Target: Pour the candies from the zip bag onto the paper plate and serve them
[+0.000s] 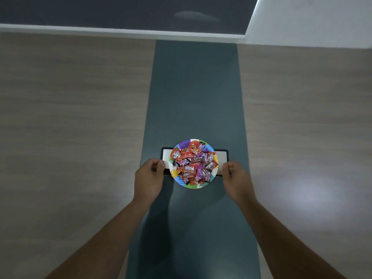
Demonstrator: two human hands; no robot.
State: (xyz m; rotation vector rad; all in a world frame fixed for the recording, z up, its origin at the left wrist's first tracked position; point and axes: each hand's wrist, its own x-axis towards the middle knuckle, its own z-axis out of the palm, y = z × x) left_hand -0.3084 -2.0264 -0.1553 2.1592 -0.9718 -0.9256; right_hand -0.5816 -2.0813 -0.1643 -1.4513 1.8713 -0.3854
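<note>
A colourful paper plate (182,144) heaped with several wrapped candies (194,163) rests on a white tray with a black rim (221,155). My left hand (149,179) grips the tray's left end and my right hand (236,179) grips its right end. The tray is held over a long dark teal surface (195,93). No zip bag is in view.
The teal surface runs away from me between two stretches of wood-look floor (70,117). A white skirting (120,32) and dark wall close the far end, with a white wall (312,19) at the upper right.
</note>
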